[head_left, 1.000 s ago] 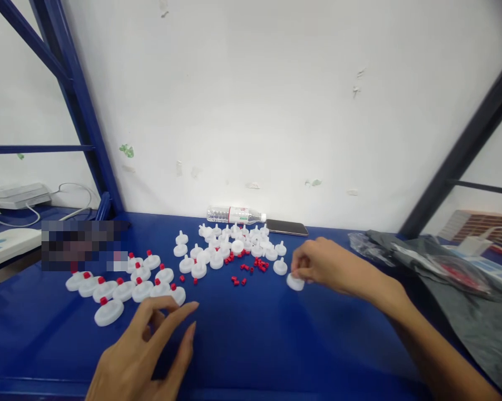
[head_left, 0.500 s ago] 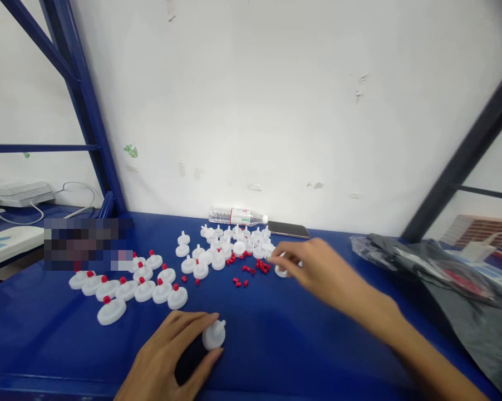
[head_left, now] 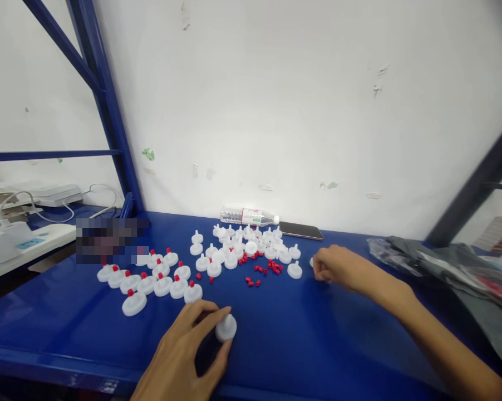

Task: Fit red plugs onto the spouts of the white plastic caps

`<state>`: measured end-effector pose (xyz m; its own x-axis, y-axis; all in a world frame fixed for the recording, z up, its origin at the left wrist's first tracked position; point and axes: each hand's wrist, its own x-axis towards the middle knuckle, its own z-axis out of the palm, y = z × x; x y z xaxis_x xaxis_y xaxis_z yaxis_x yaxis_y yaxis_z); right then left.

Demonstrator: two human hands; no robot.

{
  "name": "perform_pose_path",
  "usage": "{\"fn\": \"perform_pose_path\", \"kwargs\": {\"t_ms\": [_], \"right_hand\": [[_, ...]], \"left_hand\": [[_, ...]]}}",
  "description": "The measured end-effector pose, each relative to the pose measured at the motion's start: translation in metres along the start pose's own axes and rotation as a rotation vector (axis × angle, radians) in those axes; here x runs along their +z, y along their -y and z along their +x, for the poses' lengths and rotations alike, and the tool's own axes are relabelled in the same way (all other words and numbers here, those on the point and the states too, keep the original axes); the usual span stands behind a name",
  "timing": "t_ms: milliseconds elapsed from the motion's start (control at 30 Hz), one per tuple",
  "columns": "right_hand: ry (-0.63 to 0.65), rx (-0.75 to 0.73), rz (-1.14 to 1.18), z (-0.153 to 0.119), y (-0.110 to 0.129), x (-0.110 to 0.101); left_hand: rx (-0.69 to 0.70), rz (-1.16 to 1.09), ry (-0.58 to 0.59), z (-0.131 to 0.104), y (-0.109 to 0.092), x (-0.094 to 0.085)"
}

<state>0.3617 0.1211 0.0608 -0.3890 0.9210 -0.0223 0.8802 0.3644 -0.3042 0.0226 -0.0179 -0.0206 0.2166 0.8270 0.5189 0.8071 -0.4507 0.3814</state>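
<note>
My left hand point(head_left: 188, 348) grips a white round plastic cap with a nozzle point(head_left: 226, 328) between thumb and fingers, near the front of the blue table point(head_left: 276, 345). My right hand point(head_left: 332, 266) is closed with its fingers curled down at the tabletop, right of the loose caps. A sliver of white point(head_left: 311, 262) peeks out beside its fingertips; what they hold, if anything, is hidden. Closest to it on the left stands a bare white cap point(head_left: 294, 270). Small red caps point(head_left: 274, 267) lie scattered in front of a cluster of bare white caps point(head_left: 231, 259).
Several white caps topped with red point(head_left: 163, 285) stand at the left. Against the wall lie a plastic bottle point(head_left: 251, 216) and a phone point(head_left: 301, 230). Grey bags point(head_left: 447, 267) cover the right side. A power strip point(head_left: 29, 245) sits far left, past a blue post point(head_left: 109, 106).
My right hand has moved right, away from the cluster, and its fingers have curled in; white caps it had covered now show. My left hand still grips its cap. The camera has turned slightly left.
</note>
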Motion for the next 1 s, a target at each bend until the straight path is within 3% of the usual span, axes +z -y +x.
{"fn": "perform_pose_path", "kwargs": {"t_ms": [133, 267, 400, 533, 733, 1000], "right_hand": [[-0.008, -0.057, 0.11, -0.005, 0.015, -0.016], [-0.09, -0.168, 0.423, -0.015, 0.054, -0.022], [-0.186, -0.384, 0.488, -0.026, 0.1, 0.002], [-0.198, -0.465, 0.616, -0.028, 0.13, 0.041], [-0.1, -0.56, 0.637, -0.024, 0.141, 0.075], [-0.131, -0.48, 0.644, -0.029, 0.138, 0.069]], "left_hand": [[-0.003, 0.018, 0.002, 0.0, 0.001, 0.001], [-0.024, 0.055, -0.019, -0.001, 0.002, 0.002], [-0.081, 0.012, -0.025, -0.002, 0.0, 0.002], [-0.076, -0.039, -0.046, -0.002, -0.002, 0.003], [-0.039, -0.059, -0.048, -0.001, -0.001, 0.003], [-0.049, -0.041, -0.049, 0.0, -0.003, 0.002]]}}
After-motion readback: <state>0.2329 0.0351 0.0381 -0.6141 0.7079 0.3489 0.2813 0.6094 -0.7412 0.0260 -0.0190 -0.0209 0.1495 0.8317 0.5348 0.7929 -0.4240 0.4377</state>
